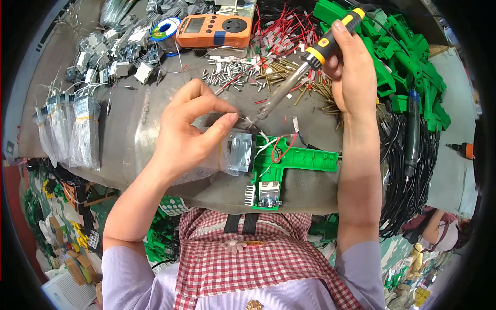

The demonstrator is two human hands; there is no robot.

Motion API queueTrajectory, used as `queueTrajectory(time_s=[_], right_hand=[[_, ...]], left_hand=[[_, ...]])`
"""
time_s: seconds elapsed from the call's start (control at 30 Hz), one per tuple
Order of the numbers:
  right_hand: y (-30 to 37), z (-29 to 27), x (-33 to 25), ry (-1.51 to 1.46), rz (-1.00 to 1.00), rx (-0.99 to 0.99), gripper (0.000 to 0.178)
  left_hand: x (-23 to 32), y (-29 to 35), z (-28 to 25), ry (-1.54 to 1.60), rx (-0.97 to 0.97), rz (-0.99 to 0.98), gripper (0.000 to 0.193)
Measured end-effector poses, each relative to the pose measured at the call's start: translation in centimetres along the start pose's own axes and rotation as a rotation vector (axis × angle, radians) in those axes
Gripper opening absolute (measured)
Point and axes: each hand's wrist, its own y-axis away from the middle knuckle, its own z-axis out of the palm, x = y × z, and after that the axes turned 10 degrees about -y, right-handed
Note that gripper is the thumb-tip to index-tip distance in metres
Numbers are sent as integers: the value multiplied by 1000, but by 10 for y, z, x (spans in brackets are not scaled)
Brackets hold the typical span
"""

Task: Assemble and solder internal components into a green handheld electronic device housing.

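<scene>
My right hand [354, 72] is wrapped round the black and yellow handle of a soldering iron [284, 95], whose metal shaft slants down to the left. Close to its tip, my left hand [194, 124] has thumb and forefinger pinched on a thin wire [246, 120]. Below the tip lies a green pistol-shaped housing half [305, 159] with red and white wires [279, 150] inside it. A metal switch block [269, 194] sits in its lower end. Against its left end rests a silvery, clear-wrapped cylinder [238, 152], partly behind my left hand.
An orange meter [214, 31] and a solder spool [165, 29] stand at the back. Around them lie metal parts [124, 51], pins [232, 70], brass screws [279, 72] and red wires [284, 26]. Green housings [413, 62], black cords [403, 191] and a screwdriver [412, 134] are at right; wrapped cylinders [82, 132] at left.
</scene>
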Motion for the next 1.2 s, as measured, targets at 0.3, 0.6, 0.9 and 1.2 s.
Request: queueTrajectory(time_s=[0.3, 0.6, 0.9, 1.2], right_hand=[[9, 1, -6, -15, -46, 30, 21], [86, -37, -24, -109, -12, 200, 24], [114, -26, -19, 32, 11, 153, 22], [114, -26, -14, 49, -17, 166, 21]], left_hand=[[-1, 9, -2, 74, 32, -111, 10], [18, 68, 6, -11, -63, 82, 12], [18, 72, 18, 123, -97, 27, 13], [21, 70, 22, 75, -97, 38, 15]])
